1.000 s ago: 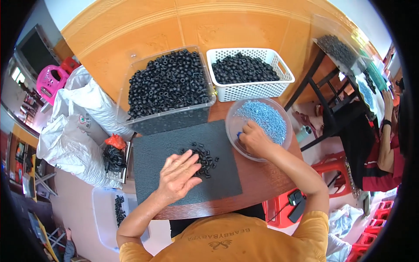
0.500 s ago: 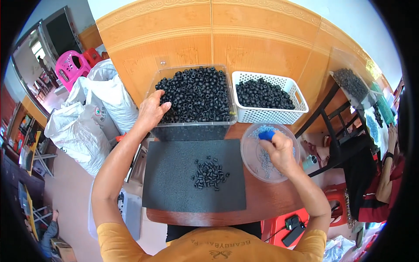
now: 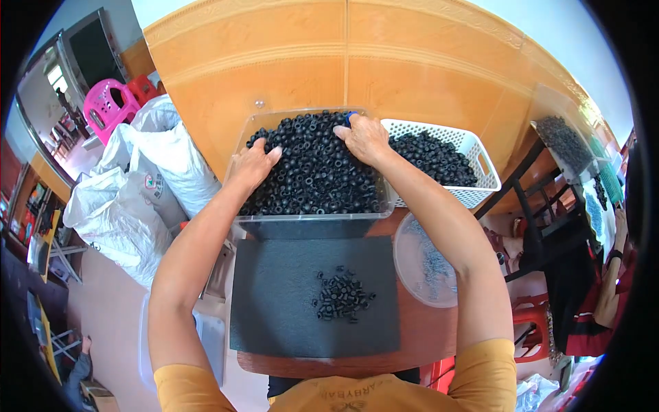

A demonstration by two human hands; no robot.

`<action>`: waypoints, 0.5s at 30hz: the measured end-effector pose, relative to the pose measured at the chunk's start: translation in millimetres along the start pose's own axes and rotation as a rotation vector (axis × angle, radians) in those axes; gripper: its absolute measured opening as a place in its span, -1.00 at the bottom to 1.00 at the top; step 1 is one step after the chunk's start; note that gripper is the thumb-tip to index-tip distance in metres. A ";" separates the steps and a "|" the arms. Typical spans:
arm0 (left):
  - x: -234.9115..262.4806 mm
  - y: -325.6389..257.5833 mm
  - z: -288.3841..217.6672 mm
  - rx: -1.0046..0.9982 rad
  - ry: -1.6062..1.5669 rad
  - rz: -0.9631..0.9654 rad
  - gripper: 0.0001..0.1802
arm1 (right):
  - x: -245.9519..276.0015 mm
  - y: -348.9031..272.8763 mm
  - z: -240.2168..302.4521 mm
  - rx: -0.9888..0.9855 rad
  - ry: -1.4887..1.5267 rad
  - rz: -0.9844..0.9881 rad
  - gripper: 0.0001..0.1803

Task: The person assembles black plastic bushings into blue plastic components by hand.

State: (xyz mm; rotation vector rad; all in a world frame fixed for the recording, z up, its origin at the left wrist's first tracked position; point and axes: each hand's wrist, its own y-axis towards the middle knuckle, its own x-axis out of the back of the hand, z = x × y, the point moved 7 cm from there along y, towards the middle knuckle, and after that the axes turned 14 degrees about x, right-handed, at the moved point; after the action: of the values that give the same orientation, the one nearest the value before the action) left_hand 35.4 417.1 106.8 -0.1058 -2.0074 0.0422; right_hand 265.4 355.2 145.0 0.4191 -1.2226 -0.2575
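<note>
A clear plastic box [image 3: 312,218] on the table is heaped with small black ring-shaped plastic parts [image 3: 316,165]. At its left side my left hand [image 3: 254,165] rests on the heap, thumb apart from the fingers, gripping nothing I can see. My right hand [image 3: 365,139] reaches over the far right corner with thumb and fingers spread; its fingertips are partly hidden. Something blue [image 3: 350,118] shows at those fingers, perhaps a finger cover. Nearer me, a small pile of black parts [image 3: 343,296] lies on a dark mat [image 3: 274,295].
A white perforated basket [image 3: 439,196] of black parts stands right of the box. Below it, a round clear tub [image 3: 412,275] holds tiny bluish pieces, partly behind my right forearm. White sacks [image 3: 123,220] stand at left; a person's arm [image 3: 611,288] shows at far right.
My right hand has moved from the round tub up and left to the box of black parts. The left hand stays at the box's left side. The whole view has shifted slightly.
</note>
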 end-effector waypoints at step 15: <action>-46.3 -2.6 -21.7 0.227 -0.325 0.034 -0.30 | -74.2 -15.2 33.5 -0.459 0.312 0.180 -0.39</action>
State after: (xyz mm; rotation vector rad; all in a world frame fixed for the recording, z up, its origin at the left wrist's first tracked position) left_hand 74.4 409.7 74.4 0.0134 -2.3091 0.3260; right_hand 210.0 366.3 84.4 -0.0500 -0.8539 -0.2957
